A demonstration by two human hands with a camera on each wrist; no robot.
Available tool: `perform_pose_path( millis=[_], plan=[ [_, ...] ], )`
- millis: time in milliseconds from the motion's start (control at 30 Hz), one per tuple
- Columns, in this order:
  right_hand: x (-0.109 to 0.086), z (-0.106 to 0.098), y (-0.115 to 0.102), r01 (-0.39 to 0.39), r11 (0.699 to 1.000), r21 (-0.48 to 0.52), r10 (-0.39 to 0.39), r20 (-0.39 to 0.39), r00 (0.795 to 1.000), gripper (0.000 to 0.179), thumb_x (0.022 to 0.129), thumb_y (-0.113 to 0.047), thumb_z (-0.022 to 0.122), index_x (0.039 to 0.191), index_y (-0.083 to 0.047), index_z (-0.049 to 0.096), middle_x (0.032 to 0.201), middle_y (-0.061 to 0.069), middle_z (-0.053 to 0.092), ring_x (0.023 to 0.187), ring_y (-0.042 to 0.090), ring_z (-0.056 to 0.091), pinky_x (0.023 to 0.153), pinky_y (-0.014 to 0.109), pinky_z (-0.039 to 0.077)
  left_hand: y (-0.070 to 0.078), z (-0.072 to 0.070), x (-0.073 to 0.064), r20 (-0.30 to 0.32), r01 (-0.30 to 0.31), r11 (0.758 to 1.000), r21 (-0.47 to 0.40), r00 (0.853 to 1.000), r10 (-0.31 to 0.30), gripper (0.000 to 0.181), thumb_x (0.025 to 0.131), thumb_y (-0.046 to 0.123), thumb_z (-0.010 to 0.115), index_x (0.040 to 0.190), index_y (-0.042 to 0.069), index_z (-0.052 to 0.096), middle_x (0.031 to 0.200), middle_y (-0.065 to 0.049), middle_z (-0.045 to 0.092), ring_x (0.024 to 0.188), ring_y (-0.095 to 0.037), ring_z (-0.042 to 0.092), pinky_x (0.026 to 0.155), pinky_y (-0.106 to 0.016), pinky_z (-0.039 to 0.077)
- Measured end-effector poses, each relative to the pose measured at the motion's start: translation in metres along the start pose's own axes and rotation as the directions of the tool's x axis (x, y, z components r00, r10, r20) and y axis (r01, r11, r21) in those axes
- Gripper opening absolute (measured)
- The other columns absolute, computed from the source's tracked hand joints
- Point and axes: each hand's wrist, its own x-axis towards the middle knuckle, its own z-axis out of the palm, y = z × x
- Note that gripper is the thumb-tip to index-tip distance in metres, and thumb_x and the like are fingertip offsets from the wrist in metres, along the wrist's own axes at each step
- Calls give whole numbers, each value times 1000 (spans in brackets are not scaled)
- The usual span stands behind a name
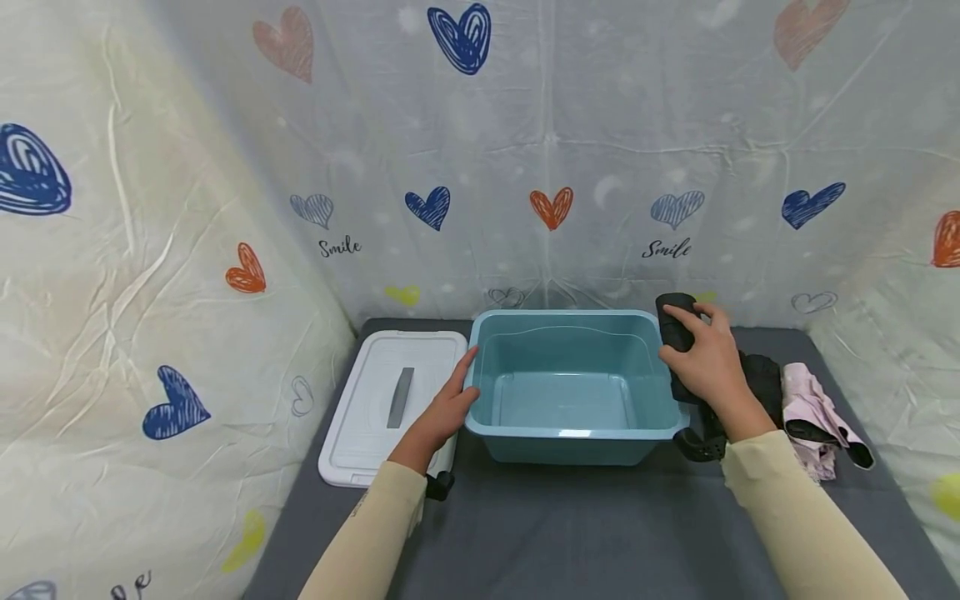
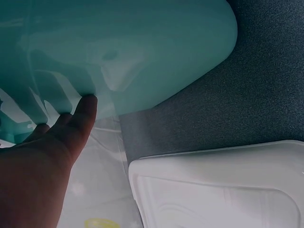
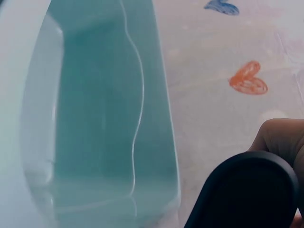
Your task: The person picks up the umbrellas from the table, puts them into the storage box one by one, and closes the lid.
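Observation:
A blue plastic tub (image 1: 577,450) stands open on the dark grey table, with nothing lying on its floor. My left hand (image 1: 442,410) rests against the tub's left side, its fingers (image 2: 85,111) fairly straight along the outer wall and the thumb near the rim. At the opposite side, my right hand (image 1: 708,358) grips a black, roughly cylindrical thing (image 1: 675,325) between thumb and fingers, upright close beside the tub's right rim. Its smooth, rounded end shows in the right wrist view; its exact kind I cannot tell.
Left of the tub lies a white lid (image 1: 367,400) with a grey handle. To the right, partly behind my right wrist, are a black bundle (image 1: 761,383) and a folded pink piece with black lining (image 1: 806,404). A heart-printed curtain (image 1: 487,150) hangs behind the table.

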Motion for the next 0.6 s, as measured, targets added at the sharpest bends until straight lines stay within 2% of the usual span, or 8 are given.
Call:
perform_pose_path(
  millis=[233,433,600],
  plan=[
    [3,12,-15,24,999,49,-27,69,997,61,86,-16,56,146,-16,45,152,26,20,116,46,39,61,40,34,-1,0,0,3,7,1000,-27,1000,-7,68,96,16,39,151,49,13,163,0,10,144,-34,24,107,-60,31],
    [7,23,-24,35,997,62,-41,104,994,61,86,-18,55,146,-18,44,154,23,20,125,47,36,69,45,35,-1,1,1,-4,8,1000,-28,1000,-8,68,97,15,39,152,47,13,163,-2,11,145,-36,24,107,-62,31],
    [9,32,-32,33,997,69,-42,137,990,62,86,-19,56,146,-20,44,155,22,20,125,47,37,74,48,36,-1,1,1,-4,2,1000,-29,1000,-2,68,97,15,38,153,45,13,163,-4,11,144,-37,24,106,-62,31]
  ],
)
